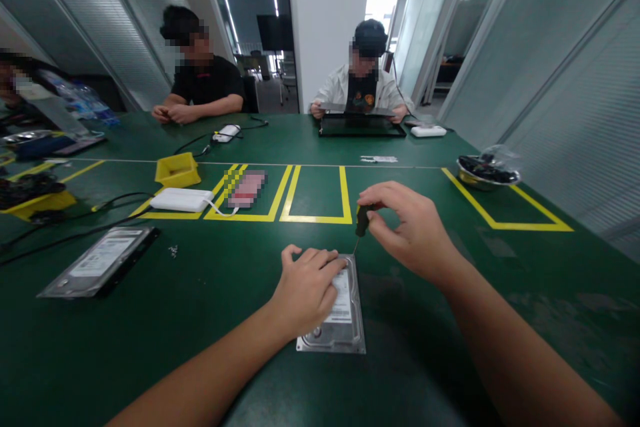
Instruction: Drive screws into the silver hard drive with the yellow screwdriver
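Note:
A silver hard drive [354, 307] with a white label lies flat on the green table in front of me. My left hand [307, 287] rests over its upper left part, fingers stretched out across the label and hiding some of it. Between the thumb and fingers of my right hand [413, 223] is a small screwdriver [362, 220] with a dark handle. It stands nearly upright, its thin shaft reaching down to the drive's far right corner. Whether a screw sits under the tip is too small to tell.
Another hard drive [107, 257] lies at the left, near several small screws [173, 251]. Beyond are a yellow bin [177, 170], a white power bank [181, 199] with cables, and a metal bowl [487, 177] of dark parts. Two people sit across the table; one holds a dark-framed panel [363, 125].

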